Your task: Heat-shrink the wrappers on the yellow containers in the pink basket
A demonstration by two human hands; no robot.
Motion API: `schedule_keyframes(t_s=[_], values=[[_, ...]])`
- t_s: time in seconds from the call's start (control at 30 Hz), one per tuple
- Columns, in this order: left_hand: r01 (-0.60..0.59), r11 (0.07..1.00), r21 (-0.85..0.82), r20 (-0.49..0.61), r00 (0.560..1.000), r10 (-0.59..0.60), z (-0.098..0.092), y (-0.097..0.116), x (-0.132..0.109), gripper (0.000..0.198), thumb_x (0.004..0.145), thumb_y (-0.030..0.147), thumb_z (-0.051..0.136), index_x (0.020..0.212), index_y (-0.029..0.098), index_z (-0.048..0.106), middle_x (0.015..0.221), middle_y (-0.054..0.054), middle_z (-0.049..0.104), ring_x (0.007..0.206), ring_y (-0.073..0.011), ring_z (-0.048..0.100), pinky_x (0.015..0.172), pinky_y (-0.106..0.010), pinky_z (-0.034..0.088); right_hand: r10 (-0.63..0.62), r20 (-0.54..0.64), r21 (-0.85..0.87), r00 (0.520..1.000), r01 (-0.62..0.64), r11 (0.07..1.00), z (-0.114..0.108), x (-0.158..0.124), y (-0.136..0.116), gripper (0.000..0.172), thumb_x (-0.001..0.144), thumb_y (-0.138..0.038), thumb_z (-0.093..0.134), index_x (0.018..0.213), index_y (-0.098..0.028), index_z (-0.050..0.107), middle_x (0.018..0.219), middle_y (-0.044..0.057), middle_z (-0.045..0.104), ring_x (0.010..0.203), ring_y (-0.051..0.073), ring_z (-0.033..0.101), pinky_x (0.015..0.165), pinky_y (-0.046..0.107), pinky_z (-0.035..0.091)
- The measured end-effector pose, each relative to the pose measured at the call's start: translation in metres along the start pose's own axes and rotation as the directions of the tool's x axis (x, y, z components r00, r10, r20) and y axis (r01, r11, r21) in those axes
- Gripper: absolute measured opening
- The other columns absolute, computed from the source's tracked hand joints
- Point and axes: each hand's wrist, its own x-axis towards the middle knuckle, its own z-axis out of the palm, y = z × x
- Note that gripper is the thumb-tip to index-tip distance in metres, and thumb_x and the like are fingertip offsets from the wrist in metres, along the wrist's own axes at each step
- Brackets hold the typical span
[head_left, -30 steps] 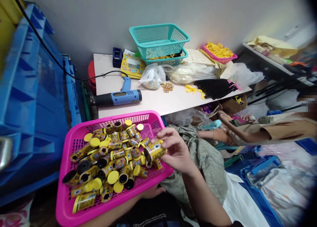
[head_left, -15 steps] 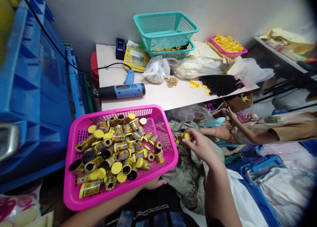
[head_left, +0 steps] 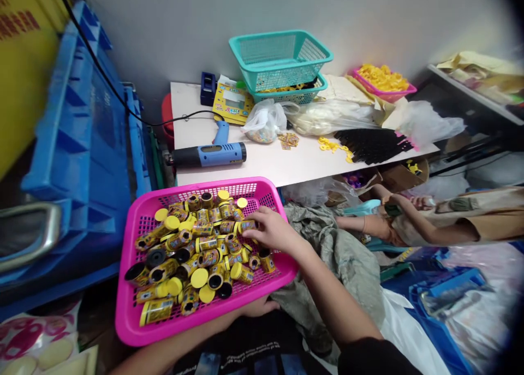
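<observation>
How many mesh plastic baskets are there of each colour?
Pink: 2, the near basket of small jars and the far basket of yellow pieces
Teal: 2, the upper basket and the lower basket beneath it
Total: 4

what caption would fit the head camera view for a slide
Right hand among small yellow containers in a pink basket, left hand at its near edge, by a white table.

You are in a small workshop, marked by the heat gun (head_left: 219, 154) on the white table (head_left: 282, 166), the pink basket (head_left: 130, 304) of jars (head_left: 207, 244) and the blue crates (head_left: 92, 162) at your left.
</observation>
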Motion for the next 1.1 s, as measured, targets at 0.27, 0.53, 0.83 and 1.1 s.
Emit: schedule_keyframes(t_s=[0.27,0.53,0.83,1.1], values=[[0.0,1.0,0.016,0.05,0.999,0.0,-0.02,0.015,-0.01,0.063,0.089,0.045,0.047,0.15,0.031,0.035,0.153,0.0,0.041,0.142,-0.0338,0.033,0.118,-0.049,0.023,-0.091,-0.299,0.58,0.95,0.257,0.773,-0.028,-0.056,-0.03,0.035,0.088,-0.034,0.066,0.122,-0.024,0.062,0.118,0.004,0.06,0.107,0.013,0.058,0.094,0.025,0.047],[0.01,0.999,0.05,0.018,1.0,-0.01,-0.029,0.02,-0.014,0.067,0.088,0.044,0.05,0.151,0.031,0.031,0.157,0.0,0.034,0.144,-0.0354,0.028,0.12,-0.05,0.017,-0.103,-0.432,0.545,0.896,0.35,0.762,-0.027,-0.06,-0.037,0.032,0.081,-0.027,0.074,0.111,-0.024,0.063,0.108,0.002,0.061,0.096,0.01,0.06,0.082,0.019,0.049],[-0.047,0.997,-0.054,0.027,0.998,0.048,-0.012,0.01,-0.007,0.062,0.088,0.045,0.05,0.146,0.024,0.042,0.15,-0.002,0.047,0.139,-0.03,0.038,0.118,-0.042,0.028,0.348,-0.369,-0.095,0.862,-0.407,0.908,-0.044,-0.099,0.058,0.03,0.094,-0.03,0.049,0.112,-0.015,0.067,0.114,0.013,0.061,0.109,0.027,0.054,0.1,0.046,0.04],[-0.044,0.993,-0.112,0.076,0.996,0.053,0.0,0.0,0.001,0.055,0.094,0.039,0.055,0.144,0.021,0.042,0.15,-0.011,0.044,0.135,-0.0297,0.044,0.113,-0.056,0.031,0.146,0.067,-0.445,0.987,-0.102,0.89,-0.001,-0.014,-0.004,0.024,0.092,-0.021,0.049,0.1,-0.011,0.068,0.107,0.013,0.06,0.114,0.03,0.044,0.107,0.059,0.024]])
